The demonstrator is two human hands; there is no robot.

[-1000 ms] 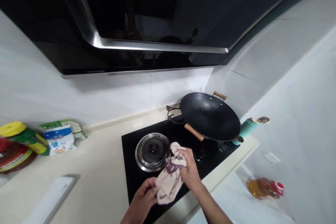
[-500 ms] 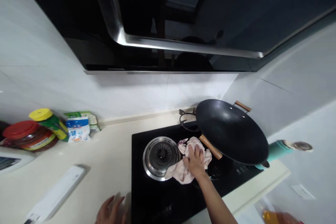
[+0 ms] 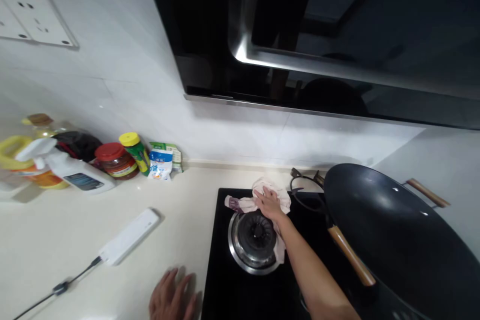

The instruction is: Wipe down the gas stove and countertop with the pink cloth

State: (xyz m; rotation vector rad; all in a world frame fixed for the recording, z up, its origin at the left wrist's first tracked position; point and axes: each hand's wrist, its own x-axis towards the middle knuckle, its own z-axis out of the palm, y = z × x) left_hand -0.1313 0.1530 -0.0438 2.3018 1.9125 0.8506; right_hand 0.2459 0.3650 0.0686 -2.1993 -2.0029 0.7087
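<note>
My right hand (image 3: 269, 204) presses down on a pale pink cloth (image 3: 272, 189) at the back edge of the black glass cooktop (image 3: 228, 295), its fingers bent over the fabric. Part of the cloth trails down the right side of the round gas burner (image 3: 257, 234), and a dark-printed corner lies to the left. My left hand (image 3: 173, 296) rests on the pale countertop (image 3: 183, 230) left of the cooktop, fingers apart and holding nothing.
A large black wok (image 3: 397, 230) with wooden handles stands at the right. Behind the cooktop is a loose pan support (image 3: 305, 192). A white power strip (image 3: 129, 235), a spray bottle (image 3: 82, 175), jars and packets occupy the left counter. A range hood (image 3: 318, 80) overhangs everything.
My right hand has pushed the cloth from the cooktop's middle to its back edge, behind the burner. The view has turned left, showing more bottles and a wall socket.
</note>
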